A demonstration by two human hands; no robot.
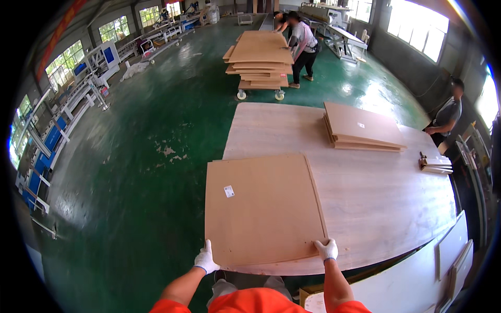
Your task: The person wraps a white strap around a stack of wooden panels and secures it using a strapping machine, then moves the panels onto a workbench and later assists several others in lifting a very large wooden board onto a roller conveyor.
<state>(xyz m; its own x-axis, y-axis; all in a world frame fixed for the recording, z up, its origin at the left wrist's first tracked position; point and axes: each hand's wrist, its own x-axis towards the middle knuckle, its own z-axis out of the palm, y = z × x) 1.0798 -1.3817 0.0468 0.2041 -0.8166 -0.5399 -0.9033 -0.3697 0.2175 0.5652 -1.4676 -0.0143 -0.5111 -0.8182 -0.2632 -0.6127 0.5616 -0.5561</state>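
Observation:
A large square brown board (263, 208) with a small white label (229, 191) lies in front of me on the wooden tabletop, part of its left side reaching past the table's edge. Another brown sheet edge shows beneath it along the right and far sides. My left hand (207, 259), in a white knit glove, grips the board's near left corner. At the near right corner my right hand (327, 250), gloved the same way, holds the side edge with its thumb toward the top face. The fingertips under the board are hidden on both hands.
Farther right on the table (376, 208) sit a stack of brown boards (362, 125) and a small bundle of strips (436, 165). White panels (396, 281) lean at the near right. Beyond stands a loaded wheeled cart (261, 57) with people beside it; another person (448, 115) is at right.

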